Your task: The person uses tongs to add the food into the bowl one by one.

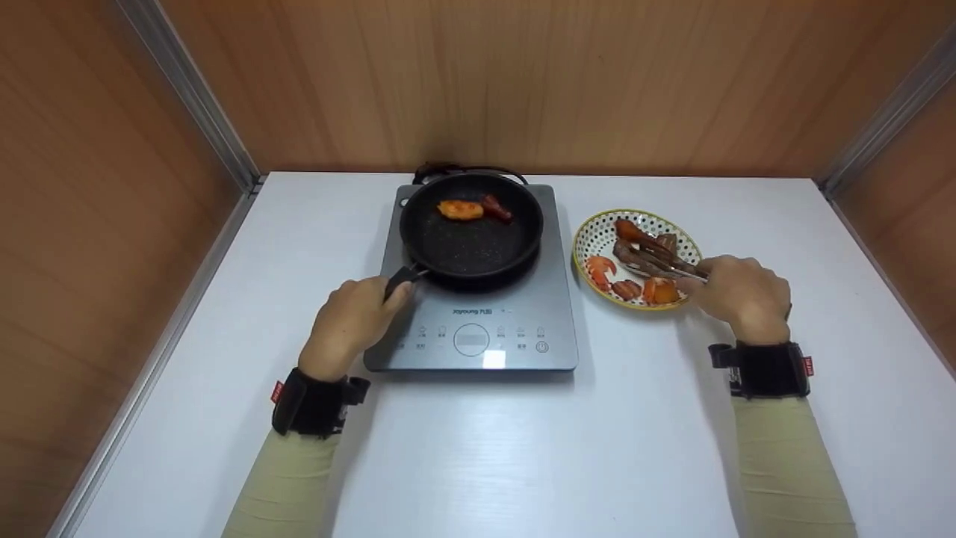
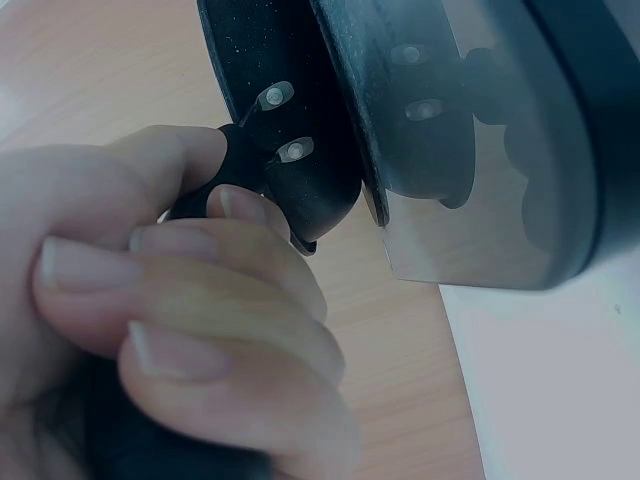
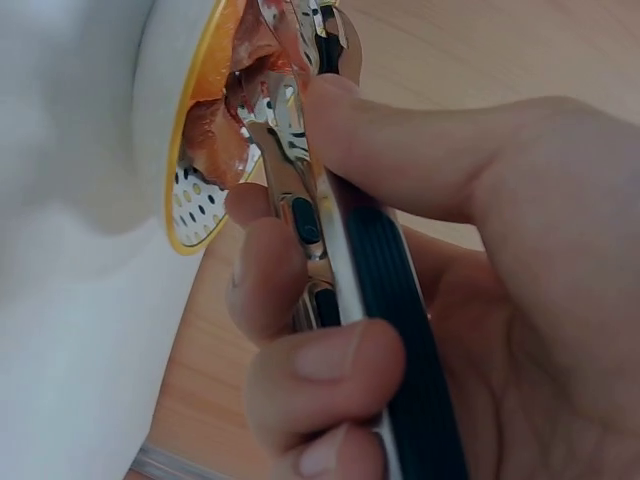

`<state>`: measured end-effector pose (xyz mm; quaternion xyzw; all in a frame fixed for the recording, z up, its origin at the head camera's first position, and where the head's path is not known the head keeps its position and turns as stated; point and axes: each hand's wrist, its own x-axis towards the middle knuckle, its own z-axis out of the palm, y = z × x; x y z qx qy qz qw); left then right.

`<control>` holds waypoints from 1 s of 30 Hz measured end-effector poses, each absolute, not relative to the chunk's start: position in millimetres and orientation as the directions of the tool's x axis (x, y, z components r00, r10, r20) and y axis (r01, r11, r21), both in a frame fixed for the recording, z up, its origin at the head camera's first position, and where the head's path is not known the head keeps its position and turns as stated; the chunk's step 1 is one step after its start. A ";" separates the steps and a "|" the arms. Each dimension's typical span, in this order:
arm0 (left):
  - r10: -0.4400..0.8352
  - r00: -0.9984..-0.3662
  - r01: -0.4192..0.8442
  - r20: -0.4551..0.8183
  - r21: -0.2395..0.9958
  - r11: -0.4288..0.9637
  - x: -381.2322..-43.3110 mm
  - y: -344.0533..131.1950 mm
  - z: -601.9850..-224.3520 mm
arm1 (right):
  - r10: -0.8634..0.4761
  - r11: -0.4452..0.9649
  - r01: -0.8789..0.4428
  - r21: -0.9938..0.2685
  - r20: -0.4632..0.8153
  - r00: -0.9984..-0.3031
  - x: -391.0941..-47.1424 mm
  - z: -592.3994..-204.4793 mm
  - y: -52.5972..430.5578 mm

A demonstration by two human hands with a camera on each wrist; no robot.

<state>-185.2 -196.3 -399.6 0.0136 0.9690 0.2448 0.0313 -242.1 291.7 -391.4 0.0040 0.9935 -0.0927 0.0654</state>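
Observation:
My left hand [image 1: 357,323] grips the black handle [image 1: 405,279] of a frying pan [image 1: 467,246], which sits on an induction cooker [image 1: 478,329]. Toward the pan's far side lie a golden-brown piece of food [image 1: 460,210] and a dark red one [image 1: 496,208]. Metal tongs [image 3: 375,270] with dark green grips are held in my right hand [image 1: 739,294], fingers and thumb curled around both arms. Their tips reach over a dotted, yellow-rimmed plate [image 1: 590,237], among brown pieces of meat [image 1: 635,258]. An orange-red piece [image 1: 600,270] and an orange chunk [image 1: 662,291] lie near the plate's front edge.
The cooker's touch panel [image 1: 472,340] faces me. Behind the pan a black cord [image 1: 478,167] runs along the back of the white table [image 1: 523,448]. Wooden panels [image 1: 523,82] enclose the back and both sides.

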 end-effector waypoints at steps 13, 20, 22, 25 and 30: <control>0.051 -0.997 0.013 -0.065 0.483 0.876 -187.5 -196.4 -401.7 | 0.009 0.981 0.023 -0.190 -0.072 -0.997 -247.0 -398.7 294.7; 0.053 -0.997 0.017 -0.061 0.476 0.879 -187.7 -196.6 -401.8 | 0.000 0.983 0.011 -0.186 -0.057 -0.998 -249.3 -399.5 295.7; 0.053 -0.997 0.019 -0.058 0.476 0.879 -187.6 -196.7 -401.8 | -0.001 0.983 0.009 -0.185 -0.055 -0.998 -249.6 -399.4 296.2; 0.053 -0.997 0.021 -0.053 0.478 0.878 -187.0 -196.7 -401.5 | 0.002 0.982 0.011 -0.187 -0.049 -0.999 -249.6 -398.9 296.2; 0.051 -0.998 0.022 -0.047 0.477 0.879 -186.7 -196.3 -401.8 | 0.001 0.982 0.004 -0.191 -0.017 -1.000 -249.6 -399.6 297.1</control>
